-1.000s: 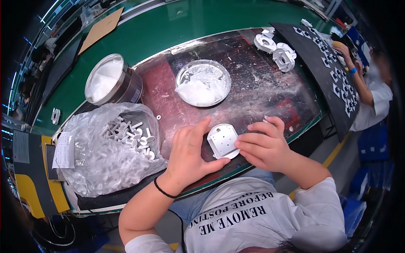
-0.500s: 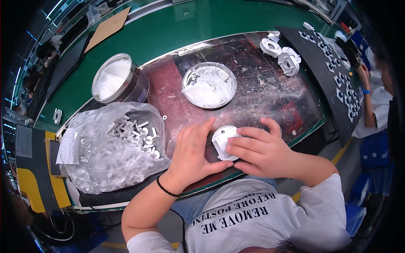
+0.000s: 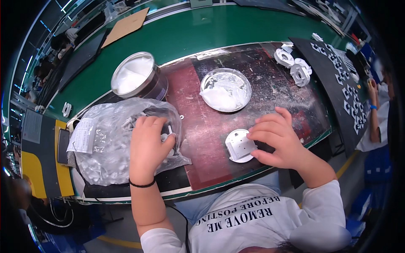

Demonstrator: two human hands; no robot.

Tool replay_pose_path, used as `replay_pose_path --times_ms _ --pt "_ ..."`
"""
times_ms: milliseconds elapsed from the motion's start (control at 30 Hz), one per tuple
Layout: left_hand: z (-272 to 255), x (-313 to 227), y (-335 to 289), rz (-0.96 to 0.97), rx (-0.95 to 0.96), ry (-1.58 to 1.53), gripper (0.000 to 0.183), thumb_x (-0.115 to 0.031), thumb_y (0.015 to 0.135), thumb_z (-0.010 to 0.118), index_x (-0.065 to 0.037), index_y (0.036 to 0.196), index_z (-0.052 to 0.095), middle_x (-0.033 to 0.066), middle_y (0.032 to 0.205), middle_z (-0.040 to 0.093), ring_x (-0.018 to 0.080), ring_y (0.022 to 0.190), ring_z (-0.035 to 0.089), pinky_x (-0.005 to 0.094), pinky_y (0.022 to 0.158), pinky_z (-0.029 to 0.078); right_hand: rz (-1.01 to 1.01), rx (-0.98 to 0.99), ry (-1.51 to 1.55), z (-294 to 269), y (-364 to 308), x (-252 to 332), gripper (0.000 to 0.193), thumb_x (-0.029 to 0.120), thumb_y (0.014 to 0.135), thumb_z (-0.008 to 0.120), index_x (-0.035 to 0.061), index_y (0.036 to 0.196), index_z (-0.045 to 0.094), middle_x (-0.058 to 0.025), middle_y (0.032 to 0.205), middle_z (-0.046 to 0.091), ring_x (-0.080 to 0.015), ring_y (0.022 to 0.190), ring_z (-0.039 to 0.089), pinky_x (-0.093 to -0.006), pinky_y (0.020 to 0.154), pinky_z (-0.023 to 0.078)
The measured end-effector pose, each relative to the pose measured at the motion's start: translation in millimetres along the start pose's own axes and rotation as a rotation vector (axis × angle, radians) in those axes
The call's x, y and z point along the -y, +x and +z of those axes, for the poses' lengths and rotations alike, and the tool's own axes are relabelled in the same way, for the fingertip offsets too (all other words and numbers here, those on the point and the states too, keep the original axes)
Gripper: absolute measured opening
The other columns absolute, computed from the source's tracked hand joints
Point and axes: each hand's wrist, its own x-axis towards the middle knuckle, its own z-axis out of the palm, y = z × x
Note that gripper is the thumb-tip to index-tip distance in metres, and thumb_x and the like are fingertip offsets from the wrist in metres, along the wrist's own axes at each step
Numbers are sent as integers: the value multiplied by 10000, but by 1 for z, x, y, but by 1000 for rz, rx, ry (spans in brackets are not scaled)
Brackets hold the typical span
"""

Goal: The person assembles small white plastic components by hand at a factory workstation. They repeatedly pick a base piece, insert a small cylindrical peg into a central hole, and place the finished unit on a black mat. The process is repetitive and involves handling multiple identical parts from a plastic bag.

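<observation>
At the mat's near edge lies a white round plastic housing part (image 3: 238, 147) with small holes and a raised rectangular block. My right hand (image 3: 276, 137) is at its right rim, fingers and thumb apart; whether the fingertips touch it I cannot tell. My left hand (image 3: 147, 145) reaches into the mouth of a clear plastic bag (image 3: 105, 158). Its thumb stands away from the fingers, whose tips are partly hidden among white plastic pins (image 3: 170, 130) with flat round heads. No pin shows in its grasp.
Beyond the mat's middle stands a round metal dish (image 3: 225, 105) holding white material in film. A metal tin (image 3: 156, 86) stands behind the bag. White ring-shaped parts (image 3: 300, 72) lie far right, beside a black board (image 3: 333, 84) of small assemblies. A co-worker's arm (image 3: 374, 114) shows farther right.
My left hand has left the housing part and moved left into the bag of pins. My right hand has opened a little and stays by the part. The whole view has shifted slightly.
</observation>
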Motion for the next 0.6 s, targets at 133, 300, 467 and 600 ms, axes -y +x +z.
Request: replay_pose_path --times_ms 133,300,467,600 --pt "5 7 -2 -28 115 75 157 -161 718 670 -117 867 692 60 905 629 258 907 562 387 807 420 -111 -50 50 1 16 0 236 234 727 711 142 937 659 8 939 625 -185 979 562 -469 999 256" --pt "5 6 0 9 18 52 85 -121 725 667 -118 803 701 57 858 623 251 894 554 383 815 414 -195 -83 77 1 41 -8 184 196 732 697 125 897 657 -2 940 626 -205 964 570 -444 944 327" --pt "-6 -15 7 57 -48 -537 112 -83 733 700 -70 843 691 70 815 627 230 812 575 336 754 445 -283 -155 145 11 65 -19 181 105 746 671 112 926 656 -14 976 631 -225 972 574 -380 870 409" --pt "4 -38 3 273 131 -1000 104 -80 786 683 -31 877 678 74 811 647 213 777 599 310 708 463 -453 -87 144 27 66 -12 233 106 748 682 103 978 649 -7 986 634 -221 972 586 -370 827 445"
